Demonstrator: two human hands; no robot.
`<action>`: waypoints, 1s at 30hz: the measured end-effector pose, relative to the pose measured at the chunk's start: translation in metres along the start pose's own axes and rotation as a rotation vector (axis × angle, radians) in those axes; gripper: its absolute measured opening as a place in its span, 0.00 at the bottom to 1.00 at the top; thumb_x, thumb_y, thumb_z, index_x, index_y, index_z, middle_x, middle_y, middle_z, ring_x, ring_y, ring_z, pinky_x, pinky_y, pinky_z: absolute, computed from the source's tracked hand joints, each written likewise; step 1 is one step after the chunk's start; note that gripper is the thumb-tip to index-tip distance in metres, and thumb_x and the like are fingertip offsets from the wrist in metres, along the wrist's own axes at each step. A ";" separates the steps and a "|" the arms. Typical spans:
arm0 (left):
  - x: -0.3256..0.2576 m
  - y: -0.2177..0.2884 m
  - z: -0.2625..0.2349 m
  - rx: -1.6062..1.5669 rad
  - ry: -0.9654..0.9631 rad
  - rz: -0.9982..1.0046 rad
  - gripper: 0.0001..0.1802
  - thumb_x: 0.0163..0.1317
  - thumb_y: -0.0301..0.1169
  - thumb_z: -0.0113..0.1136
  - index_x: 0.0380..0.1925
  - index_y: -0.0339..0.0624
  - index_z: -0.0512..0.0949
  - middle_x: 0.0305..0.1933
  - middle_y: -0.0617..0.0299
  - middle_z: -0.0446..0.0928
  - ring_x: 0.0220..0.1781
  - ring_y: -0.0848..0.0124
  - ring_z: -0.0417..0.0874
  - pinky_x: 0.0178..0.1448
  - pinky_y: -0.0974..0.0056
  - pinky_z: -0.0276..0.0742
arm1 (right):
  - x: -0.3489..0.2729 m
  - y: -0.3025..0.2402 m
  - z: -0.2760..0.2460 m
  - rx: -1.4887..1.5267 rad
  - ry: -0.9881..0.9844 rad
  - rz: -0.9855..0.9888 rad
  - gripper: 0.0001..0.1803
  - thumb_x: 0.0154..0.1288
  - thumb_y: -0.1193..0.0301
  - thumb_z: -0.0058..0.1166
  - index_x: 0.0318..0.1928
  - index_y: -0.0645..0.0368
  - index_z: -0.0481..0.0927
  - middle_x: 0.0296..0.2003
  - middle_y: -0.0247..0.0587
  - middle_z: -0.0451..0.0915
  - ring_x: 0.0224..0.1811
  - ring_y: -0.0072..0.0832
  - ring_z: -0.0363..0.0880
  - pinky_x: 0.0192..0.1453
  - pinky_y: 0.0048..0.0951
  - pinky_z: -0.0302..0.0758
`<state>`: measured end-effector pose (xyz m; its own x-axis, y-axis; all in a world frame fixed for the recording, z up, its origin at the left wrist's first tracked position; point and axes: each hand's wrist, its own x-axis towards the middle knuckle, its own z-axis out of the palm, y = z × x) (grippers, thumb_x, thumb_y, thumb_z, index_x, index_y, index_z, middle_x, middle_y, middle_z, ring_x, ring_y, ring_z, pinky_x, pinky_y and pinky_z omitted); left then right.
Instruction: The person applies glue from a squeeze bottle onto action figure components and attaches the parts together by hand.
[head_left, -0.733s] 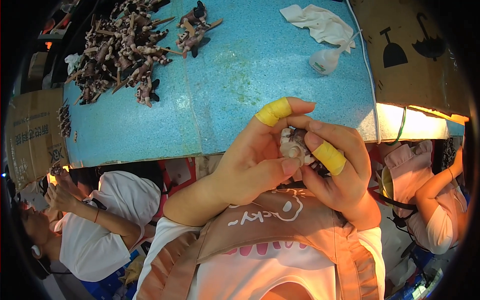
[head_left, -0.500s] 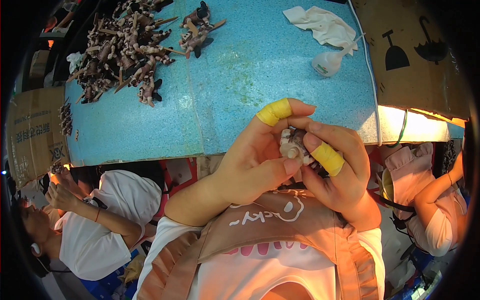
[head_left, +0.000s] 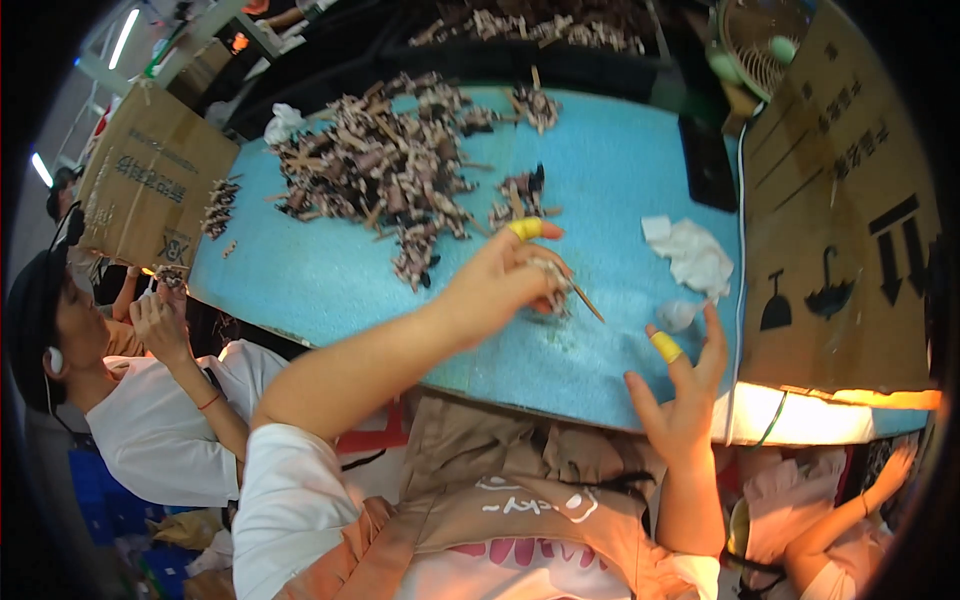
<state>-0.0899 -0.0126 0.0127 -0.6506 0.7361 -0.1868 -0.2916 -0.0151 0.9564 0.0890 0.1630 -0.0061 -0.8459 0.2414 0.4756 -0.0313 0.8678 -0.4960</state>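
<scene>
Above the middle of the blue table [head_left: 330, 285], my left hand [head_left: 490, 280] is closed around a small pale-and-dark figurine [head_left: 556, 296], partly hidden by the fingers. A thin brown stick [head_left: 588, 303] sticks out beside it. My right hand [head_left: 685, 395] is open, fingers spread, at the right side of the table. Its fingertips are beside a small translucent squeeze bottle [head_left: 677, 315]; whether they touch it I cannot tell. Yellow tape wraps a finger on each hand. Just beyond my left hand lie loose figurines with flat wooden sticks [head_left: 522, 192].
A large heap of figurines [head_left: 380, 160] covers the table's far left. A crumpled white cloth [head_left: 697, 258] lies behind the bottle. Cardboard boxes stand at the left [head_left: 150, 170] and right [head_left: 850, 220]. A co-worker [head_left: 170, 420] sits at the left, another person [head_left: 850, 520] at the right.
My hands have parted and reached forward over the table. The left carries the figurine outward; the right has let go and spread its fingers near the bottle. The view has tilted up.
</scene>
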 end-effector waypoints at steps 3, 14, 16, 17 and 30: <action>0.048 0.046 -0.030 0.237 0.139 -0.071 0.17 0.56 0.32 0.53 0.46 0.40 0.67 0.35 0.58 0.74 0.33 0.69 0.77 0.36 0.66 0.76 | 0.000 0.004 0.009 -0.117 -0.094 0.058 0.30 0.44 0.62 0.62 0.51 0.57 0.74 0.58 0.60 0.58 0.61 0.53 0.56 0.62 0.46 0.51; 0.116 0.114 -0.044 1.056 0.396 0.197 0.33 0.55 0.43 0.59 0.54 0.33 0.62 0.40 0.43 0.76 0.41 0.54 0.79 0.45 0.59 0.75 | 0.004 0.003 0.010 -0.148 -0.083 0.024 0.32 0.44 0.62 0.62 0.53 0.58 0.71 0.55 0.55 0.62 0.59 0.50 0.58 0.60 0.46 0.53; 0.093 0.071 -0.018 1.683 0.215 0.010 0.35 0.60 0.52 0.47 0.53 0.27 0.63 0.52 0.37 0.68 0.58 0.49 0.67 0.61 0.47 0.60 | 0.003 0.005 0.010 -0.157 -0.084 0.035 0.32 0.44 0.62 0.62 0.53 0.58 0.71 0.55 0.55 0.63 0.59 0.50 0.59 0.60 0.46 0.53; 0.078 0.038 -0.017 1.955 0.223 0.143 0.37 0.59 0.55 0.43 0.52 0.28 0.64 0.55 0.39 0.66 0.62 0.48 0.62 0.65 0.47 0.53 | 0.003 0.005 0.010 -0.148 -0.080 0.026 0.32 0.44 0.63 0.62 0.53 0.58 0.72 0.55 0.55 0.63 0.59 0.50 0.59 0.60 0.45 0.53; 0.018 -0.001 -0.020 0.992 0.239 0.536 0.21 0.53 0.27 0.59 0.49 0.42 0.69 0.48 0.54 0.72 0.45 0.64 0.74 0.48 0.62 0.70 | -0.020 0.017 0.012 0.220 0.162 0.014 0.13 0.54 0.82 0.52 0.42 0.63 0.71 0.43 0.54 0.71 0.43 0.41 0.73 0.46 0.31 0.69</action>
<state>-0.1152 -0.0129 0.0042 -0.6715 0.6471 0.3609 0.6735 0.3298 0.6616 0.0995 0.1680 -0.0327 -0.7512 0.3342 0.5692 -0.1502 0.7532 -0.6405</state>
